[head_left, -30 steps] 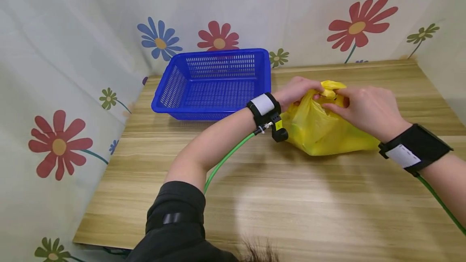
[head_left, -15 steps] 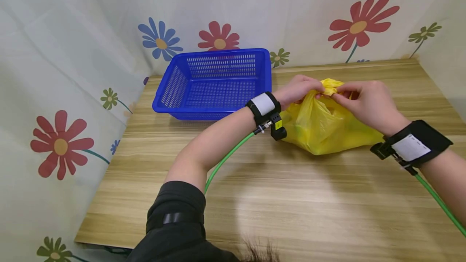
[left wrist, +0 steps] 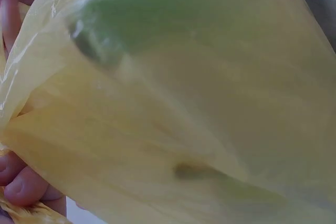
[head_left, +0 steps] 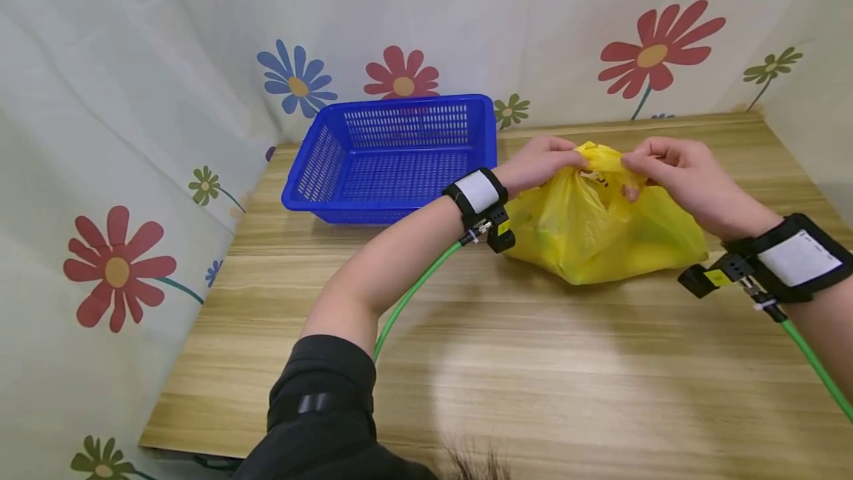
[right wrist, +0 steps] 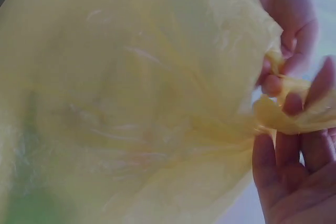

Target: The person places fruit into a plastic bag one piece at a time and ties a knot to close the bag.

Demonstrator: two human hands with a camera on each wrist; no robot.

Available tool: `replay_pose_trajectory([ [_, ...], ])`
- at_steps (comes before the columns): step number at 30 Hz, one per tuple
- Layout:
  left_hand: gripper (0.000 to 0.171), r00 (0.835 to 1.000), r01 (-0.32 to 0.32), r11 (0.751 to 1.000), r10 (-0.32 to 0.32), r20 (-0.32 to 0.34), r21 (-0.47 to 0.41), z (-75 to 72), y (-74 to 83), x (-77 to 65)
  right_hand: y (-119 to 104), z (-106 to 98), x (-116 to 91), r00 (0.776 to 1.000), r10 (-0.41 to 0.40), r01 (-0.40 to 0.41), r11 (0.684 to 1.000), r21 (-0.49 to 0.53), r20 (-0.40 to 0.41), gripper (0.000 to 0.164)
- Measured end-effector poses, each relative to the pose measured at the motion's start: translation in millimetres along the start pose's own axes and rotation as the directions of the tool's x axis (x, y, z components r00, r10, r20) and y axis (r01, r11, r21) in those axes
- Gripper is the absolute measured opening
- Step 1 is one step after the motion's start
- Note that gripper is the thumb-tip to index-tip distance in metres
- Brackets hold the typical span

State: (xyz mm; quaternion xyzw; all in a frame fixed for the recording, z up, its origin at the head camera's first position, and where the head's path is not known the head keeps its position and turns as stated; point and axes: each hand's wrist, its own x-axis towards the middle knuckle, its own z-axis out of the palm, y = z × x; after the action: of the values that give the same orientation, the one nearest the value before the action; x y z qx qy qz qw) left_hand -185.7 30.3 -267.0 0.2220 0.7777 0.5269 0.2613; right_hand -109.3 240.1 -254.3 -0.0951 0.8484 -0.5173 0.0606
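A thin yellow plastic bag [head_left: 593, 243] sits bulging on the wooden table, its top gathered up. My left hand [head_left: 538, 163] grips the gathered neck from the left. At the right side of the neck, my right hand [head_left: 689, 178] pinches a strip of the bag between thumb and fingers, so the strip stretches between both hands. Through the film in the left wrist view, a blurred green shape [left wrist: 142, 19] shows; what it is cannot be told. Fingers [right wrist: 265, 166] hold the twisted plastic in the right wrist view.
Left of the bag, a blue perforated plastic basket [head_left: 393, 213] stands at the back of the table [head_left: 533, 361]. A flower-print curtain [head_left: 546, 13] hangs behind and at the sides. Green cables [head_left: 416, 298] run from both wrist cameras along the arms.
My right hand has drawn back to the right, stretching a strip of the bag's top. The left hand keeps its grip, shifted slightly left. The basket has not moved.
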Motion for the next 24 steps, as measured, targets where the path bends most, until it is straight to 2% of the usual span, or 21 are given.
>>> replay_pose_trajectory([
  [5, 0.018, 1.0, -0.013, 0.998, 0.013, -0.003, 0.055, -2.9, -1.8, 0.4, -5.6, -7.4, -2.1, 1.0, 0.006, -0.006, 1.0, 0.016, 0.004, 0.017],
  [7, 0.02, 0.998, -0.064, 0.988, 0.063, 0.011, 0.137, -2.7, -2.6, -0.1, -5.6, -10.3, -2.6, 1.0, 0.013, -0.013, 1.0, 0.009, 0.0, 0.012],
  [8, 0.022, 0.995, -0.099, 0.973, 0.098, 0.017, 0.208, -2.6, -3.0, -0.7, -5.5, -11.4, -2.5, 1.0, 0.019, -0.019, 1.0, 0.003, 0.0, 0.011],
  [9, 0.024, 0.991, -0.133, 0.946, 0.133, 0.02, 0.295, -2.7, -3.2, -1.6, -5.5, -12.3, -2.3, 1.0, 0.025, -0.025, 1.0, -0.01, -0.001, 0.011],
  [10, 0.026, 0.986, -0.164, 0.908, 0.167, 0.028, 0.386, -1.7, -5.1, -2.8, -4.2, -12.0, -3.0, 0.999, 0.034, -0.034, 0.999, -0.033, 0.0, 0.014],
  [11, 0.028, 0.979, -0.195, 0.856, 0.202, 0.037, 0.478, -1.0, -6.8, -4.3, -3.1, -11.3, -3.4, 0.999, 0.038, -0.038, 0.997, -0.065, 0.005, 0.018],
  [13, 0.032, 0.963, -0.239, 0.731, 0.261, 0.062, 0.64, -0.4, -9.8, -7.4, -2.0, -9.3, -3.4, 0.999, 0.04, -0.036, 0.986, -0.161, 0.022, 0.027],
  [15, 0.033, 0.953, -0.263, 0.628, 0.286, 0.097, 0.733, -1.0, -11.6, -10.0, -1.9, -7.7, -2.5, 0.998, 0.036, -0.023, 0.961, -0.276, 0.044, 0.036],
  [17, 0.034, 0.945, -0.281, 0.546, 0.301, 0.128, 0.789, -2.7, -11.9, -11.3, -2.1, -7.9, -0.5, 0.997, 0.029, -0.001, 0.923, -0.386, 0.066, 0.041],
  [20, 0.034, 0.938, -0.29, 0.465, 0.314, 0.15, 0.837, -7.1, -11.5, -11.5, -2.0, -12.3, 2.4, 0.995, 0.044, 0.007, 0.872, -0.489, 0.093, 0.047],
  [22, 0.033, 0.932, -0.293, 0.442, 0.328, 0.152, 0.848, -10.4, -11.3, -11.4, -1.3, -16.3, 3.4, 0.993, 0.054, 0.013, 0.839, -0.543, 0.107, 0.052],
  [24, 0.033, 0.925, -0.308, 0.439, 0.347, 0.157, 0.844, -13.7, -12.3, -11.5, -0.3, -18.6, 3.4, 0.991, 0.07, 0.012, 0.81, -0.586, 0.116, 0.056],
])
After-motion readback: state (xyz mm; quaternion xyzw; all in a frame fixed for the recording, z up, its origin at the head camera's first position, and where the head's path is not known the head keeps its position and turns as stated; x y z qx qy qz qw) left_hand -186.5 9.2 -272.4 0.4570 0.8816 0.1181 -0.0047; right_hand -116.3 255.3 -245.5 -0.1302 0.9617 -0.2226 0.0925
